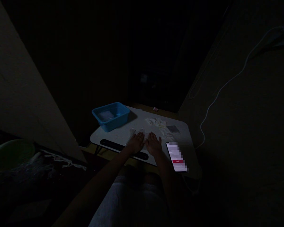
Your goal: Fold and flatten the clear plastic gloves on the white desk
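Observation:
Both hands rest palm down near the front of a small white folding table. My left hand lies flat on a clear plastic bag or sheet, its fingers stretched out. Close beside it, my right hand is also flat with fingers spread, at the right side of the clear plastic. Part of the plastic is hidden under the hands. Beyond the right hand lie several small whitish packets and a greyish flat packet; the dim light hides what they contain.
A blue plastic basin with a pale packet inside stands at the table's back left. A lit phone lies at the right edge. A dark slot strip runs along the front. A white cable hangs at right; a green basin is at left.

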Motion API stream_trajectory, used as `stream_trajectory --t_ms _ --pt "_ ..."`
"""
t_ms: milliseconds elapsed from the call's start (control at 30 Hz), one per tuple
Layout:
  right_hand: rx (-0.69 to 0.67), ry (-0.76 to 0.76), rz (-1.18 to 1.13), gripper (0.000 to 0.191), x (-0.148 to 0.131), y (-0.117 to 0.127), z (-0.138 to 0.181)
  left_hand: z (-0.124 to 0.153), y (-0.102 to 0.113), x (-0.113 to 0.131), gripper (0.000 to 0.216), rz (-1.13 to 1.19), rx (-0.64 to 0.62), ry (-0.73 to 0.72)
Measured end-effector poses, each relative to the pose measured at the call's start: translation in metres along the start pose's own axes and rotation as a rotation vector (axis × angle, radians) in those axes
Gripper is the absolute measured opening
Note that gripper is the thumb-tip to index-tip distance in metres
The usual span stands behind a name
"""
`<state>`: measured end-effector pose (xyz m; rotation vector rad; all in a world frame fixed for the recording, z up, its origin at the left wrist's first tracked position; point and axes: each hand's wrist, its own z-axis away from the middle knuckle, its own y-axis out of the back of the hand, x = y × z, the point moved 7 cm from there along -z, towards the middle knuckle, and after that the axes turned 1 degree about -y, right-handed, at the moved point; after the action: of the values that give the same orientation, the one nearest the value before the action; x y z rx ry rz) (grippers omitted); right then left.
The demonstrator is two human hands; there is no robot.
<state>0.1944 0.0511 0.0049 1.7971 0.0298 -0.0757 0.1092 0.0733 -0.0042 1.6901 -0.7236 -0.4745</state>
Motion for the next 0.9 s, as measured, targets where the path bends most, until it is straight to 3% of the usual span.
stream_trajectory --t_ms 233,500,700,900 --pt "0.014 -0.008 0.003 0.053 0.000 0.000 0.000 0.009 0.009 -0.018 0.051 -0.073 -0.043 0.071" --pt "-0.048 -0.036 0.009 0.053 0.000 0.002 0.000 0.017 0.014 -0.054 0.049 -0.092 -0.046 0.200" --pt "-0.073 -0.057 -0.016 0.052 0.004 -0.002 -0.002 0.017 0.013 -0.055 0.050 -0.089 -0.033 0.206" --pt "0.053 -0.202 -0.032 0.053 0.023 0.005 -0.005 0.017 0.014 -0.053 0.050 -0.084 -0.038 0.199"
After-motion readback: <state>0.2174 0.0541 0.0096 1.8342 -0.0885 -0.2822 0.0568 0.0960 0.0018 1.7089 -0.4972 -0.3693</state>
